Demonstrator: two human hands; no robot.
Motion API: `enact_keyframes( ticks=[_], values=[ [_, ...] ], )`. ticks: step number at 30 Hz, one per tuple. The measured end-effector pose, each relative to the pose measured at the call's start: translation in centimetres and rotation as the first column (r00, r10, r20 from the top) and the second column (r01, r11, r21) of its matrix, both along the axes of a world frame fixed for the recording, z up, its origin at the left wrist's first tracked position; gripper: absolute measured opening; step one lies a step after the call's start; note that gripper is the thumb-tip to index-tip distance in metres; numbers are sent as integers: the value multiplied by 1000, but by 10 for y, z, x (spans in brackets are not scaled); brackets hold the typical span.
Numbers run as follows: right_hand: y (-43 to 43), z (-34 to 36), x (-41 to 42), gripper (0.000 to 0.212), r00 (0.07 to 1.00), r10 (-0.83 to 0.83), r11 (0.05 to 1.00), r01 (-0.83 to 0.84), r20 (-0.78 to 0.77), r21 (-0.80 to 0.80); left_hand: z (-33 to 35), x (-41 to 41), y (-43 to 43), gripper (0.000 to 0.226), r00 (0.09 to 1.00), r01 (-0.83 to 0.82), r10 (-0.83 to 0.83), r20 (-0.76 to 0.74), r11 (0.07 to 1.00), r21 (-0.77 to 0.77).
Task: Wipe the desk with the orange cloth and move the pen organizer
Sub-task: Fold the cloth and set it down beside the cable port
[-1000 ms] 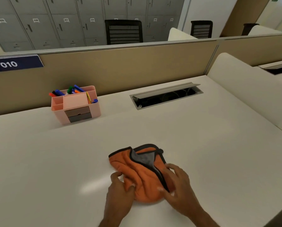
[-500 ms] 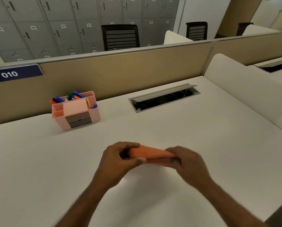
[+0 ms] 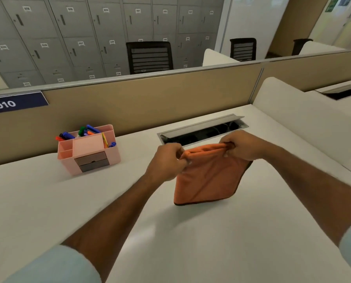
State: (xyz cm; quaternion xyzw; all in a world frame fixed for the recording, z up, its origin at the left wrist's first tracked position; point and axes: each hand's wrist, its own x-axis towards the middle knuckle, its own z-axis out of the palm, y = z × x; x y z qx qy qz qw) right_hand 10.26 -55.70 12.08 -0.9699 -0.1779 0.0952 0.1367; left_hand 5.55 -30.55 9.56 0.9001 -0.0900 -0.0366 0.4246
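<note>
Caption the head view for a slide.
Both hands, left hand and right hand, hold the orange cloth above the desk.

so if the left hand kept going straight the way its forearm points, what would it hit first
Probably the open cable tray set in the desk, then the beige partition behind it. The left hand points up and right, away from the pen organizer. Depth is unclear.

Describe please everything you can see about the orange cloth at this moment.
The orange cloth looks like soft, plush fabric with a thin dark trim along its lower and right edges. It hangs in the air above the white desk, folded over, its top edge bunched and stretched between the left hand and the right hand, each with a closed grip on one upper corner. The lower edge seems not to touch the desk. It hangs right of the pink pen organizer.
</note>
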Motion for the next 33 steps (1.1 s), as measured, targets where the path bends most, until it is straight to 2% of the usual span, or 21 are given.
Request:
enact_keyframes(
  ticks=[7,11,16,18,22,24,26,28,31,33],
  values=[
    [-15,-8,63,28,946,-166,986,156,277,57,-5,60,-34,10,982,-67,59,178,997,37],
    [-26,-72,52,27,899,-217,975,220,379,36,-63,49,-52,11,977,-23,2,215,995,95],
    [-46,-172,6,28,957,-181,974,206,227,-90,-143,1,-72,12,997,51,-60,56,988,143],
    [-47,-196,-13,28,958,-157,985,170,238,-36,-159,-17,-77,17,995,79,-88,35,974,215],
    [-42,-205,-25,38,922,-134,991,120,362,60,-173,-27,-72,32,997,1,-22,76,965,262],
    [-23,-207,-22,46,943,-121,992,108,309,58,-172,-26,-67,38,996,-18,-8,92,962,274],
    [3,-216,-15,65,978,-115,993,115,173,6,-169,-26,-60,38,993,-32,0,121,964,263],
    [27,-229,-5,79,983,-136,985,148,120,-93,-166,-28,-50,34,988,-21,-19,154,968,250],
    [45,-232,11,79,965,-187,959,220,182,-179,-165,-38,-23,32,984,5,-46,174,973,229],
    [46,-230,22,78,967,-186,952,221,174,-210,-168,-48,0,31,977,-42,-8,213,972,230]
  ],
)
